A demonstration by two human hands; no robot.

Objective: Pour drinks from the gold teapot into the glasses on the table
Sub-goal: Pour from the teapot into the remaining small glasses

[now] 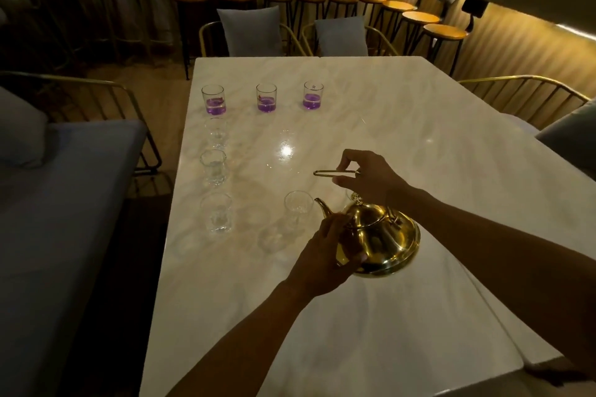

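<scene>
Head view shows my right hand (367, 176) pinching the handle (335, 173) of the gold teapot (377, 235), my left hand (325, 255) cupping its body, spout beside an empty glass (297, 209) on the bench (403, 126).

Your shiny gold metal teapot (377, 235): tilted, spout toward nearest clear glass (297, 211). Three far tumblers (266, 98) hold purple liquid; three left clear glasses (213, 167) look empty.
</scene>
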